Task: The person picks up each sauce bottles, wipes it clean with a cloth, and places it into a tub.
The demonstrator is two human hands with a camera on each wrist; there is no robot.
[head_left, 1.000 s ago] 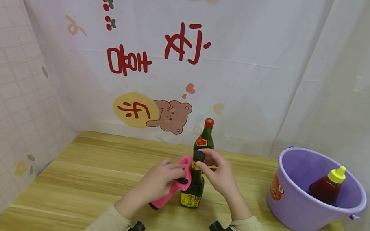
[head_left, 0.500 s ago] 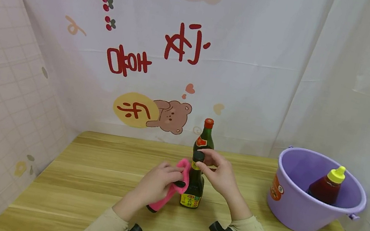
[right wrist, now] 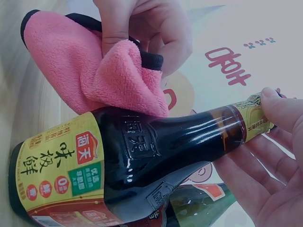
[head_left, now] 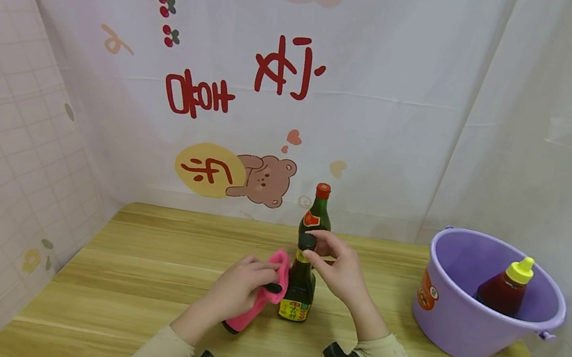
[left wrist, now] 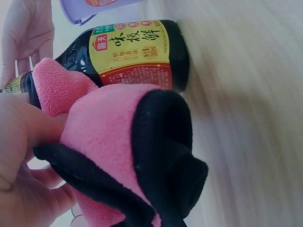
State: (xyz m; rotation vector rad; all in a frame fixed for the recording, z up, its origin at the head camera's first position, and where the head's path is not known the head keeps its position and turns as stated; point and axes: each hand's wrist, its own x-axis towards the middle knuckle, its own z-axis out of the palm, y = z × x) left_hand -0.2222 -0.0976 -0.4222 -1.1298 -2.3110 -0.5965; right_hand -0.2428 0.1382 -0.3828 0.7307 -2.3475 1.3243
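Compared with a second ago, the pink cloth (head_left: 260,292) has been drawn lower along the dark bottle's side, its top edge now at the shoulder rather than the neck; everything else is unmoved. On the wooden tabletop (head_left: 130,279) one purple bucket (head_left: 457,327) is seen at the right, with one red sauce bottle (head_left: 505,287), yellow-capped, lying tilted inside it. Two bottles are counted upright at the centre: one dark soy sauce bottle (head_left: 299,286) in front, bearing a yellow label, and one green bottle with a red cap (head_left: 317,213) just behind it. One cloth is counted, pink with black edging. The left hand (head_left: 238,288) is held against the left flank of the dark bottle, its fingers (right wrist: 113,26) curled round the bunched cloth, which is pressed onto the glass. The right hand (head_left: 341,271) is raised at the bottle's top, its fingers (right wrist: 279,111) closed in a pinch on the neck and cap, steadying it upright on the tabletop.
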